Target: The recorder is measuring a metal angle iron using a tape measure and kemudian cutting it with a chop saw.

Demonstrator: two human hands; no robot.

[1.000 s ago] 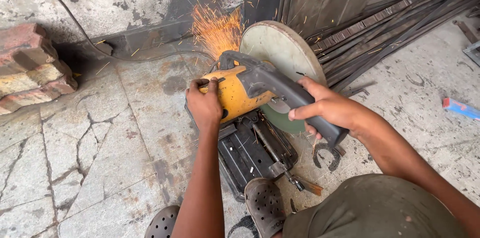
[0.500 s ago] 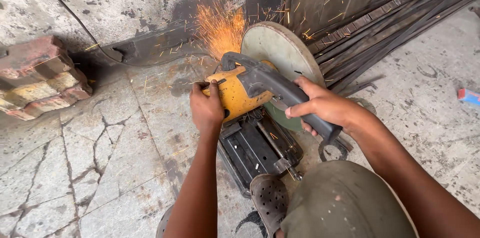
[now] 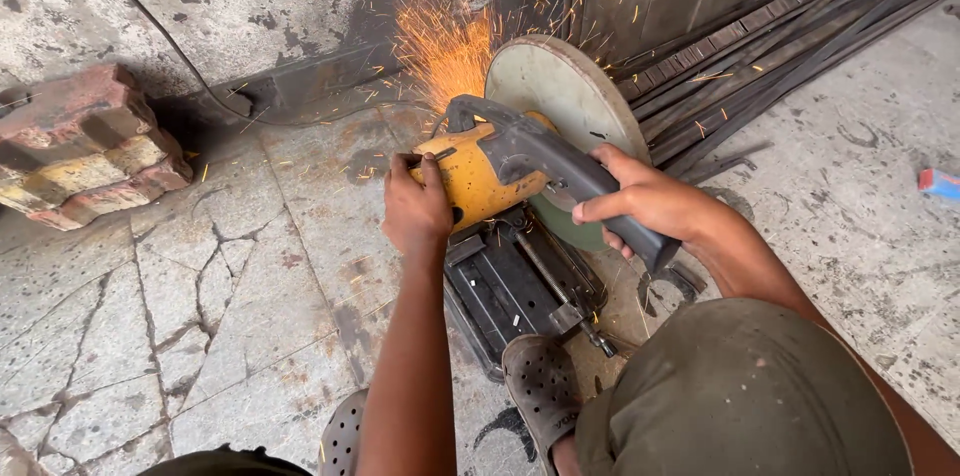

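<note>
A chop saw (image 3: 505,171) with a yellow motor housing, grey handle and round grey blade guard (image 3: 560,96) stands on its black base (image 3: 510,286) on the floor. My right hand (image 3: 645,201) grips the grey handle. My left hand (image 3: 418,206) presses against the yellow housing's left side. Orange sparks (image 3: 445,41) spray back from the blade toward the wall. The piece under the blade is hidden by the saw. My foot in a perforated clog (image 3: 540,381) rests on the base's near end.
Stacked red bricks (image 3: 85,146) lie at left. Long dark metal bars (image 3: 760,46) are piled at upper right against a metal panel. A cable (image 3: 180,56) runs along the wall. A small red and blue object (image 3: 938,183) lies at far right. The stone floor is cracked.
The spark spray has grown wider and brighter. Both hands keep their hold on the saw; the view has shifted slightly.
</note>
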